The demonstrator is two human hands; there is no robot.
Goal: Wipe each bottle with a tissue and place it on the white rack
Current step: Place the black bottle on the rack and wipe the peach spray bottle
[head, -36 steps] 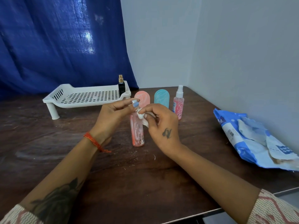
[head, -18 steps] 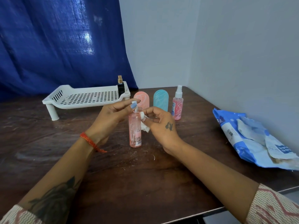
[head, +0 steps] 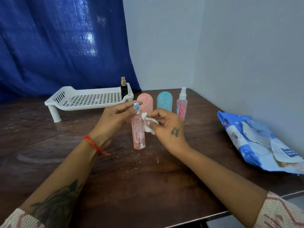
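- A person's left hand point(head: 113, 119) pinches the cap of a pink spray bottle point(head: 138, 130), which stands upright on the dark wooden table point(head: 148, 186), fingers closed on the top.
- Just right of the bottle, the right hand point(head: 167, 129) grips a crumpled white tissue point(head: 148, 124) pressed to the bottle's shoulder.
- The bottle looks light, smooth plastic, likely slippery and easily tipped; the firm body is the safer hold.
- Behind the bottle wait a pink capsule bottle point(head: 145, 102), a teal capsule bottle point(head: 164, 101) and a second pink spray bottle point(head: 181, 106).
- Far right of it lies a blue tissue packet point(head: 256, 142).
- Behind and left sits the white rack point(head: 88, 99), with a dark perfume bottle point(head: 123, 88) at its right end.
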